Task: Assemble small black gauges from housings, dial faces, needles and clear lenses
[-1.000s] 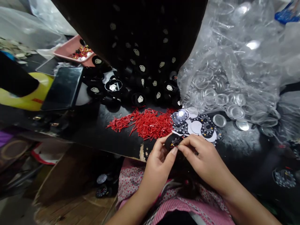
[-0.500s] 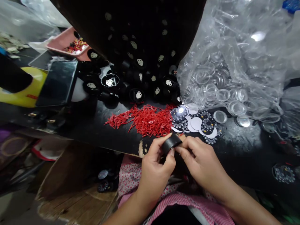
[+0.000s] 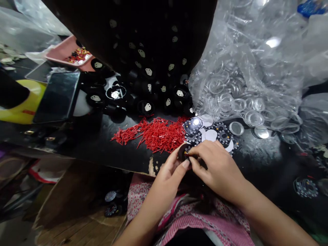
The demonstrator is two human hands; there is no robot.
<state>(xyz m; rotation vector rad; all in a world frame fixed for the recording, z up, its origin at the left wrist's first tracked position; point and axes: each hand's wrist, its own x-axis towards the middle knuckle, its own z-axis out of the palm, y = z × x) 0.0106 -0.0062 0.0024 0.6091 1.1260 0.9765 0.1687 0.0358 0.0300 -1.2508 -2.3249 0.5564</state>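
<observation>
My left hand (image 3: 172, 172) grips a small round black gauge housing (image 3: 181, 152) at the table's front edge, its open face tilted towards my right hand. At that face, the thumb and fingers of my right hand (image 3: 216, 164) are pinched on a small red pointer (image 3: 188, 155), partly hidden by the fingertips. Just beyond the hands lies a heap of thin red pointers (image 3: 164, 135). Right of it are black printed dial discs (image 3: 222, 136), some turned over to their white backs (image 3: 211, 135).
Many black housings (image 3: 146, 106) spill from a large dark container (image 3: 153, 30) behind. A plastic bag (image 3: 256, 61) of clear round covers (image 3: 255, 118) is at the right. A phone (image 3: 57, 95) and a pink tray (image 3: 57, 54) are at the left. A cardboard box (image 3: 69, 212) sits below.
The black housing has turned so its open face shows, and a bit of red now appears at my right fingertips. The whole view has shifted slightly.
</observation>
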